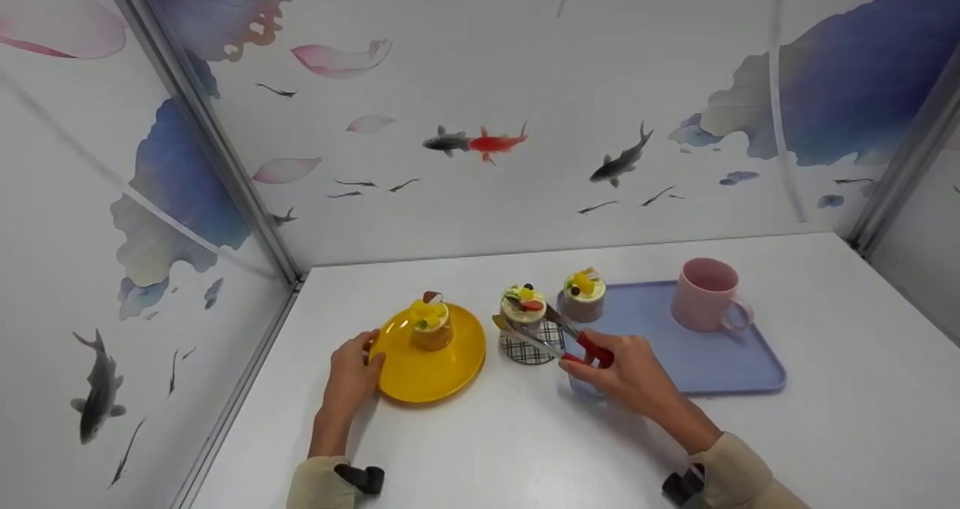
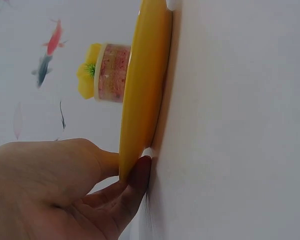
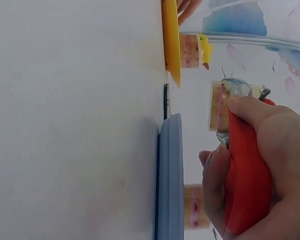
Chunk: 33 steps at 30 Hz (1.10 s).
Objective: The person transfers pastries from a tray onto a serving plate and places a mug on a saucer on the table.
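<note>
My left hand [image 1: 352,370] pinches the near-left rim of a yellow plate [image 1: 435,380], thumb on top and fingers beneath the edge, as the left wrist view shows. A small layered cup cake with yellow fruit [image 1: 431,335] stands on that plate. My right hand [image 1: 637,374] grips red-handled tongs [image 3: 250,175]. Between the tongs' metal ends is a second cup cake [image 3: 217,107], topped with fruit. In the right wrist view it hangs above the table, clear of the round black-and-white checked coaster [image 1: 529,355].
A blue-lilac tray [image 1: 675,370] lies right of the coaster. At its back left corner stands a third cup cake [image 1: 583,310]; a pink mug [image 1: 703,299] sits toward its back right. White panels painted with fish [image 1: 619,160] rise behind and left of the table.
</note>
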Motion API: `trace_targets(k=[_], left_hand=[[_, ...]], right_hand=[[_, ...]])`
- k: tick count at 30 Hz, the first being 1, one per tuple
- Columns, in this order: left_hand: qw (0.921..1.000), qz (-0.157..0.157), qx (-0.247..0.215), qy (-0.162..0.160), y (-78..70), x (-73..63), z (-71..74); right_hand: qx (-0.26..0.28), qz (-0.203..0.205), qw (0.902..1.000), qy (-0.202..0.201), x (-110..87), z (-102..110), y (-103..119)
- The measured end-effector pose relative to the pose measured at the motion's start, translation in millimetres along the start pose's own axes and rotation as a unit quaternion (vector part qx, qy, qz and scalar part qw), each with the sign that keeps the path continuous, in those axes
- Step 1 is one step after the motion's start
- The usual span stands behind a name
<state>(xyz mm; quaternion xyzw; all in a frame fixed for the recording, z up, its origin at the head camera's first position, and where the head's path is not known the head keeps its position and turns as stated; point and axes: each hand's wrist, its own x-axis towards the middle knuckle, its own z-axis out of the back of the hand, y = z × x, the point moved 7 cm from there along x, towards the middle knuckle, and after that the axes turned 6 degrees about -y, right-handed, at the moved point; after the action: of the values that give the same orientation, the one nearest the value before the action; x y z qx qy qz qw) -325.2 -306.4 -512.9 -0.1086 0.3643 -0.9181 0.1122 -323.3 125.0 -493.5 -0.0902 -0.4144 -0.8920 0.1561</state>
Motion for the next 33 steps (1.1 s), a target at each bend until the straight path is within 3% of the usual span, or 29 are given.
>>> trace_targets(k=[33], left_hand=[[1.0,-0.002,0.001,0.007,-0.5,-1.6,1.2]], right_hand=[[0.03,0.015,0.9989,0.033,6.0,-31,22]])
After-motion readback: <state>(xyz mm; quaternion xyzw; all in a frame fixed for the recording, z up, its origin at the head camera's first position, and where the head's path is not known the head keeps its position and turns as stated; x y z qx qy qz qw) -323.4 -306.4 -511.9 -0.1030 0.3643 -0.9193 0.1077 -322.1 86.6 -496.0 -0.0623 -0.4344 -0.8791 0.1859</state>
